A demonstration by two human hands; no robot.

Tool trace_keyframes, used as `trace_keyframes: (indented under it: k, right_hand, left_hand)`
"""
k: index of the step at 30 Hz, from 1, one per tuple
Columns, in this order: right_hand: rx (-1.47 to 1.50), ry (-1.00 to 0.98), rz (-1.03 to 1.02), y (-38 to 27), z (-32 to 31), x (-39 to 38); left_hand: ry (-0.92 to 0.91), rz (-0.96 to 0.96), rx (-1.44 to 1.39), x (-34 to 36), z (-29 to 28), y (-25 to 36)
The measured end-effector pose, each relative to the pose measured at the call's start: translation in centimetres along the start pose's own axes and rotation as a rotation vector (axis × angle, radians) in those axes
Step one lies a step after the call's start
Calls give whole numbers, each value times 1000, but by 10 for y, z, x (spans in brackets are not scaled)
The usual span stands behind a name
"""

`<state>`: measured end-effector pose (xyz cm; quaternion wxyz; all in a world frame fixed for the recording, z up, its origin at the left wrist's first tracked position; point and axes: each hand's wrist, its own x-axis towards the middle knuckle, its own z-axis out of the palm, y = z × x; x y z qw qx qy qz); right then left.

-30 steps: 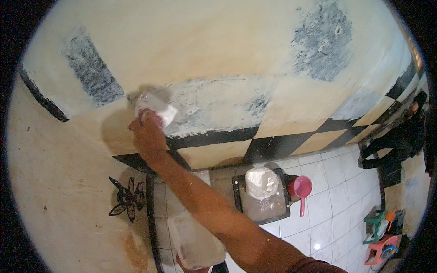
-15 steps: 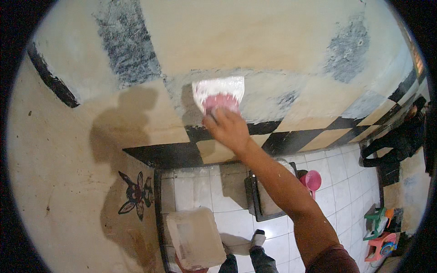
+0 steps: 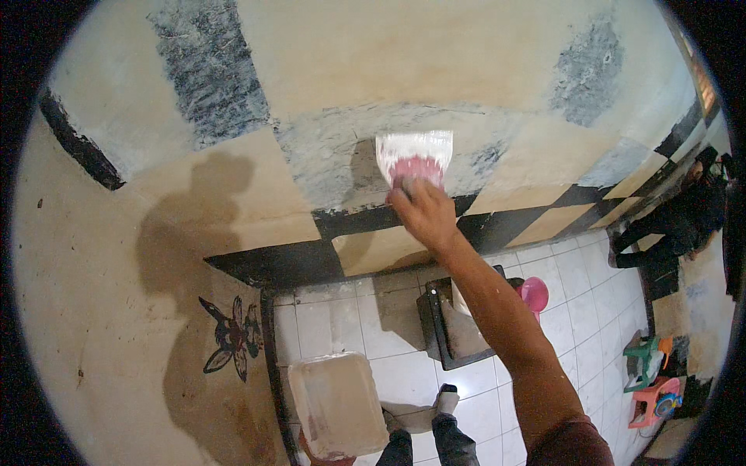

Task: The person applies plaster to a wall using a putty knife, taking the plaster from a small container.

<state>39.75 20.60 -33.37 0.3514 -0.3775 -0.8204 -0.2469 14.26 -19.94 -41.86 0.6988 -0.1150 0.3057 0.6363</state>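
My right hand (image 3: 426,213) is closed around a putty scraper (image 3: 416,158) with a pinkish-red grip area and a wide white blade smeared with white paste. The blade faces the wall (image 3: 404,54), over a greyish-white smeared band (image 3: 330,147) where dark paint shows through in streaks. Whether its edge touches the surface, I cannot tell. Below the hand runs a row of black and beige painted squares. My left hand is out of sight. At the lower left stands a pale rectangular tub (image 3: 334,404), with something reddish partly visible beneath it.
A black-rimmed container (image 3: 435,330) stands on the white tiled floor (image 3: 404,369), partly behind my forearm, beside a pink dipper (image 3: 535,293). On the right are a person in dark clothes (image 3: 676,221), a green stool (image 3: 642,363) and a pinkish-red stool (image 3: 651,404). A side wall (image 3: 93,311) rises on the left.
My right hand and the scraper have moved to the right along the smeared band. My view has shifted slightly, and more of the black-rimmed container shows beside my forearm.
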Motion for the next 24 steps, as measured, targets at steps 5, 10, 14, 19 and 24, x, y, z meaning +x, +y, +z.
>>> trace_keyframes:
  k: [5,10,14,19,24]
  right_hand:
    - [-108,-249,44,14,58,-93]
    - [251,-575,271,-85,6,-176]
    - [493,-593,598,-99,-77,-150]
    - [582,-303,1108,-91,-115,-115]
    - [1159,97,1436,-76,-119,-78]
  left_hand:
    - [-2,-60,7,5,4,-10]
    - [36,-27,1,-1,-8,-2]
    - [19,-39,-3,-2,-12,-3]
    - [-7,-45,-7,-1,-13,-5]
    - [42,-34,-49,4,-4,-16]
